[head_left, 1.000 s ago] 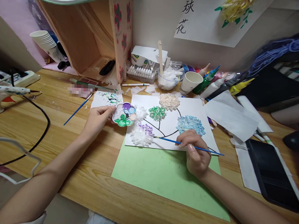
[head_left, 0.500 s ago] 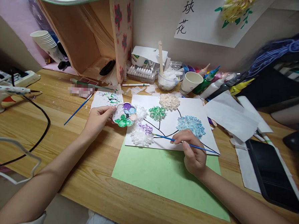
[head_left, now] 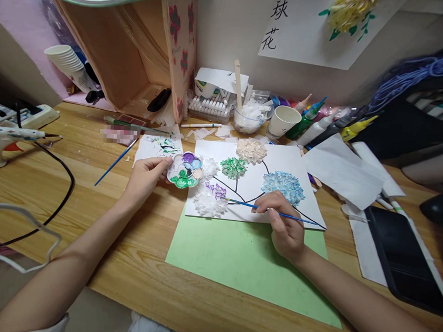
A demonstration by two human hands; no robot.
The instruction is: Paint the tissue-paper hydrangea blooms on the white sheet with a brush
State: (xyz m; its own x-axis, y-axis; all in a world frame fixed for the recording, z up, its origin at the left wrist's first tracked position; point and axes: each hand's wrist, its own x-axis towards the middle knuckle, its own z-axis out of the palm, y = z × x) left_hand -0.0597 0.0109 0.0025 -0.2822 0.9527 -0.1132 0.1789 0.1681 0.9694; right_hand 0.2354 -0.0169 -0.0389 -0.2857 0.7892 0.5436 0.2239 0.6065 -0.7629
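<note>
My left hand pinches the edge of a flower-shaped paint palette with purple, green, blue and peach paint in its wells. My right hand is closed on a thin blue paintbrush. The brush tip touches a white paper flower that has purple on its upper part. This flower is on a white sheet with drawn black stems. A green flower, a beige flower and a blue flower share the sheet. Another white flower is partly hidden behind the palette.
Green paper lies under the sheet. A second brush and a glue gun are at left. Behind stand a paper cup, a bowl of paper scraps and paint bottles. A black phone lies at right.
The right hand and brush have shifted very slightly left, with the tip still at the purple patch. My left hand and the palette have stayed in place.
</note>
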